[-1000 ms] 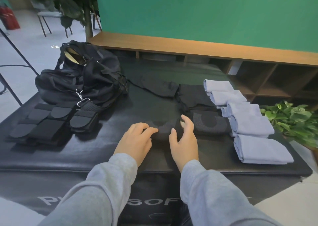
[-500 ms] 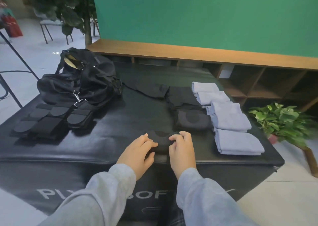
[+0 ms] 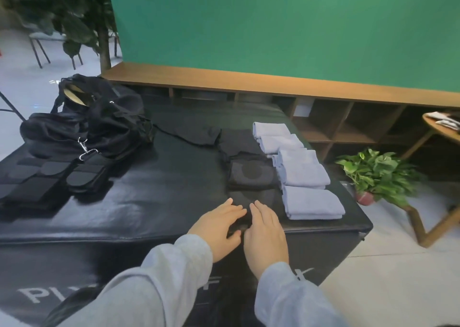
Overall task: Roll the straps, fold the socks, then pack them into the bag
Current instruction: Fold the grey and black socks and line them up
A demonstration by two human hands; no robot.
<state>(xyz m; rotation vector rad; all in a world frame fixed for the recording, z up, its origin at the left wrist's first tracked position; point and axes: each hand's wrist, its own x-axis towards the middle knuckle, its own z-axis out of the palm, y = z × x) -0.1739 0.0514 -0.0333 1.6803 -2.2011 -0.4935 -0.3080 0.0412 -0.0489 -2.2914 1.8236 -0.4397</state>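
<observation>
At the far left of the black padded table, flat black straps with rounded ends are laid out side by side near the front-left edge. Just behind them a black bag is set, slumped and open at the top, with a metal clip hanging at its front, touching the straps. Past the bag, toward the middle of the far edge, unfolded black socks are spread flat. A folded black sock is placed nearer, just left of the light ones. At the front edge a black sock is pressed down under both hands: the left hand is laid flat on it with fingers straight and together, and the right hand is laid beside it, fingers likewise extended, the two hands nearly touching. Both forearms are covered by grey sleeves. To the right, folded light blue socks are lined in a row running from far to near along the right edge. Off the table at the far right, a potted green plant is seen on the floor.
</observation>
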